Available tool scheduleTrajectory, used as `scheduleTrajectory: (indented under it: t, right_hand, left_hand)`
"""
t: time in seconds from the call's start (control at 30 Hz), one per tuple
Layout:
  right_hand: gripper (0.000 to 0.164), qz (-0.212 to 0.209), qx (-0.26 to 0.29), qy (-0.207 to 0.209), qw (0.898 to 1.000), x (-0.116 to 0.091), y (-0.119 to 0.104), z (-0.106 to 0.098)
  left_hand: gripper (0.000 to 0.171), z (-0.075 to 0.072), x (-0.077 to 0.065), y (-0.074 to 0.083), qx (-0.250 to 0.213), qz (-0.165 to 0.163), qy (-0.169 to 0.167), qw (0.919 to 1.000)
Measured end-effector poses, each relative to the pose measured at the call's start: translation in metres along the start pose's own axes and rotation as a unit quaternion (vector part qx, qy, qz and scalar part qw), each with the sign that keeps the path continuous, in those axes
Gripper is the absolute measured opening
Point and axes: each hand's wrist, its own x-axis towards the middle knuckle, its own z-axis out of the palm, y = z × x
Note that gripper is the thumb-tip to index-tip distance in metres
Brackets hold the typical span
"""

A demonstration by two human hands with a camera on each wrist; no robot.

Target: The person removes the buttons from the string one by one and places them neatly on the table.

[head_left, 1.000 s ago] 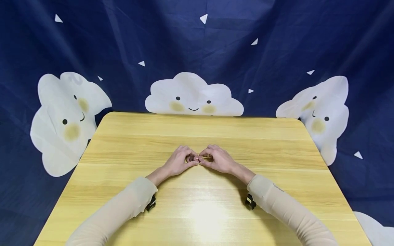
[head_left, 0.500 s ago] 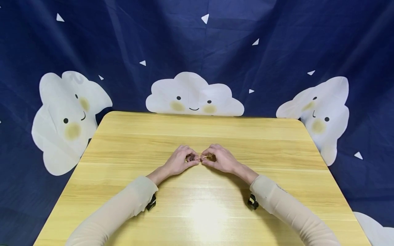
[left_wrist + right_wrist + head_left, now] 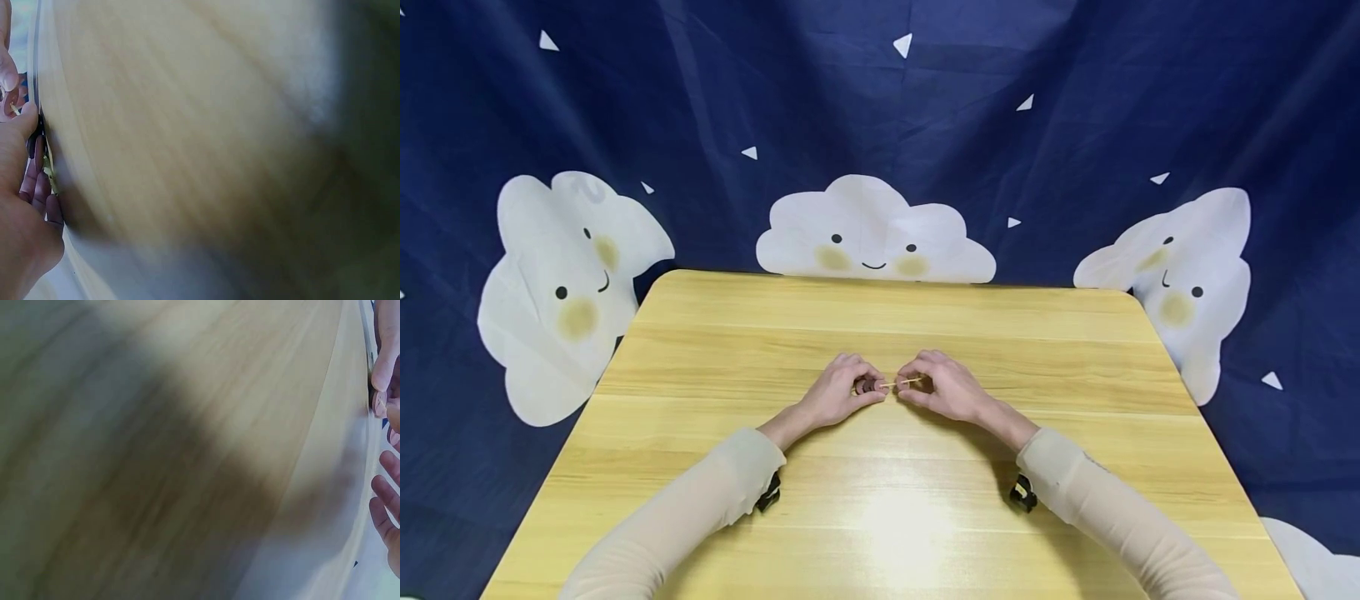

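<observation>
In the head view my left hand [image 3: 841, 392] grips several small round discs [image 3: 868, 386], dark brown and pinkish, threaded on a thin yellow stick [image 3: 888, 384]. The discs lie partly behind its fingers. My right hand [image 3: 942, 388] is just to the right, thumb and fingertips pinched around the stick. A pinkish disc [image 3: 9, 103] shows between the right fingertips in the left wrist view, with the stick at its middle. A pink disc [image 3: 379, 404] sits at the left fingertips in the right wrist view. A short gap separates the two hands.
Both hands work low over a light wooden table [image 3: 880, 317]. A dark blue curtain [image 3: 820, 83] with white clouds hangs behind and beside it. Black straps [image 3: 767, 493] show at both wrists. A bright glare lies on the table's near half.
My right hand has slid a little to the right along the stick, away from the left hand. More of the stick shows between them. The left hand has stayed nearly still.
</observation>
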Motion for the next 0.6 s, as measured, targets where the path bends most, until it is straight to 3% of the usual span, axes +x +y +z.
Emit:
scheduleTrajectory:
  t: [0.6]
  right_hand:
    - [0.032, -0.006, -0.009, 0.014, 1.000, -0.0080, 0.0024, -0.0097]
  left_hand:
    - [0.026, -0.0014, 0.0008, 0.0017, 0.001, 0.006, -0.001, 1.0000]
